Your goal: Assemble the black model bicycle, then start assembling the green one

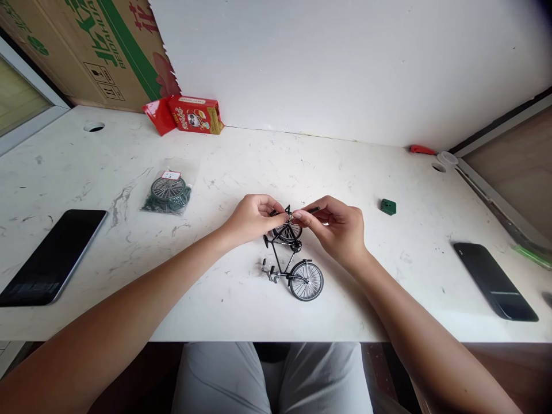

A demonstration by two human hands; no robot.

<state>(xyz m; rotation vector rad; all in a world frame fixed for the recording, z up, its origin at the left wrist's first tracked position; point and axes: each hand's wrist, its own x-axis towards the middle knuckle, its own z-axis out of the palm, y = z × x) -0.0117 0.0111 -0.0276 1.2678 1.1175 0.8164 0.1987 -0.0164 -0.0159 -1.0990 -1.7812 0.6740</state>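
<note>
A small black model bicycle (281,257) lies on its side on the white table, its silver-spoked front wheel (306,280) nearest me. My left hand (259,216) is closed in a pinch at the bicycle's far end, beside the rear wheel (288,231). From the other side my right hand (338,225) pinches a thin dark stick-like tool (313,210), its near end against the palm side of the fingers. The fingertips of both hands almost meet above the rear wheel. What exactly lies between them is too small to make out.
A clear bag with green bicycle parts (168,190) lies at the left, beyond a phone (56,253). At the back stands a red box (196,115) by a cardboard carton (99,52). To the right are a small green piece (388,206) and a dark phone-like slab (494,280).
</note>
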